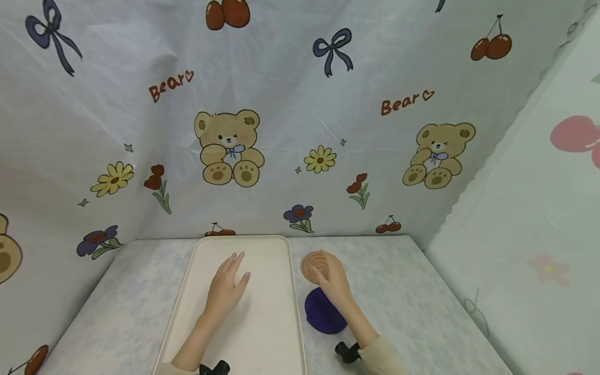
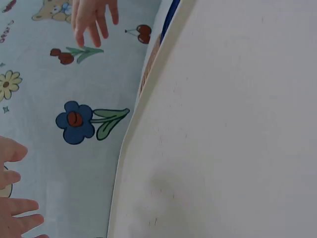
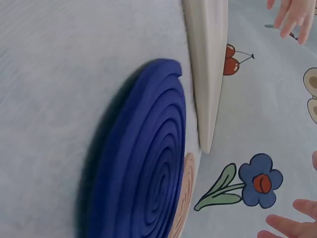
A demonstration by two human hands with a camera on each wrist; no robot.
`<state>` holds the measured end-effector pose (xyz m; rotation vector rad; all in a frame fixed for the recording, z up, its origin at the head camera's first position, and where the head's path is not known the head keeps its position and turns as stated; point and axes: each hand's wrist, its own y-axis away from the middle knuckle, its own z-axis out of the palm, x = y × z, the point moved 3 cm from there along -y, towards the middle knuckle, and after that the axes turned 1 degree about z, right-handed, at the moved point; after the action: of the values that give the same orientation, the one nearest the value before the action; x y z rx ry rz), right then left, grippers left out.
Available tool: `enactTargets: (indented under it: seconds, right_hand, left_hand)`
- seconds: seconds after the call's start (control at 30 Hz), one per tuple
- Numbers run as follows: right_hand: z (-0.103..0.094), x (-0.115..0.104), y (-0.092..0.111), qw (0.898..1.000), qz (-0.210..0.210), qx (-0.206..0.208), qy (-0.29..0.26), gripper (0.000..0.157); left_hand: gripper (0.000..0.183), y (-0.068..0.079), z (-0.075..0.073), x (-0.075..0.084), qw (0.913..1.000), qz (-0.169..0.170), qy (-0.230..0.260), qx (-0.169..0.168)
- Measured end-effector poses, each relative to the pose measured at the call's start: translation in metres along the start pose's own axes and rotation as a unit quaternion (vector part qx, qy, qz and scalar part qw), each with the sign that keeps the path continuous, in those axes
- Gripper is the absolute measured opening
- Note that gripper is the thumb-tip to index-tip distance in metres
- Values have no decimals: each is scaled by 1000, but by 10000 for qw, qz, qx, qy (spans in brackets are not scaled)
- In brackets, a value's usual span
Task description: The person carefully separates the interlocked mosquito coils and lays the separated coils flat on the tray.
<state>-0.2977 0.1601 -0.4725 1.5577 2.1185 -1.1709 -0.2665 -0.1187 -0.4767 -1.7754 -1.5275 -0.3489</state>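
Observation:
Over a cream tray (image 1: 269, 312), my left hand (image 1: 225, 289) hovers with its fingers spread and nothing in them. My right hand (image 1: 335, 278) hangs above a tan spiral-coiled disc (image 1: 308, 266), overlapping its right side in the head view. Seen from the left wrist, the right hand (image 2: 94, 20) has its fingers pointing down, apart and holding nothing. A dark blue disc coiled the same way (image 1: 323, 315) lies just nearer than the tan one, partly under the right forearm in the head view. In the right wrist view the blue disc (image 3: 148, 163) lies flat, with the tan disc (image 3: 185, 193) behind it.
The tray's raised right rim (image 1: 296, 307) runs close beside both discs. A pale marbled table top (image 1: 398, 302) extends to the right. Behind stands a hanging sheet (image 1: 281, 94) printed with bears, flowers and cherries. A thin cord (image 1: 478, 312) hangs at the right.

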Motion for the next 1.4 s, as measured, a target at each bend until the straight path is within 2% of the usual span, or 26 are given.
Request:
enactTargets:
  seconds: [0.2, 0.37, 0.63, 0.83, 0.9, 1.2, 1.3, 1.4]
  right_hand:
    - [-8, 14, 7, 9991, 269, 245, -203, 49]
    - [-14, 25, 15, 9981, 274, 350, -419, 48]
    - [-21, 39, 27, 9936, 672, 401, -812, 41]
    - [-24, 52, 35, 9911, 957, 440, -820, 39]
    - [-25, 56, 38, 9902, 1040, 419, -827, 39]
    - [-22, 69, 56, 9852, 1315, 381, -1028, 38]
    - [-20, 73, 62, 9849, 1382, 413, -961, 38]
    - [-18, 75, 65, 9862, 1402, 434, -771, 38]
  left_hand:
    - [52, 5, 19, 21, 9961, -284, 836, 84]
    - [50, 10, 45, 37, 9874, -374, 1537, 35]
    - [48, 19, 83, 59, 9591, -371, 2798, -212]
    - [49, 27, 105, 69, 9402, -514, 3301, -661]
    - [51, 30, 111, 71, 9367, -566, 3367, -779]
    - [54, 41, 126, 86, 9326, -367, 3435, -1047]
    - [54, 45, 131, 92, 9391, -341, 3259, -1037]
    - [56, 49, 137, 97, 9459, -498, 3026, -1058]
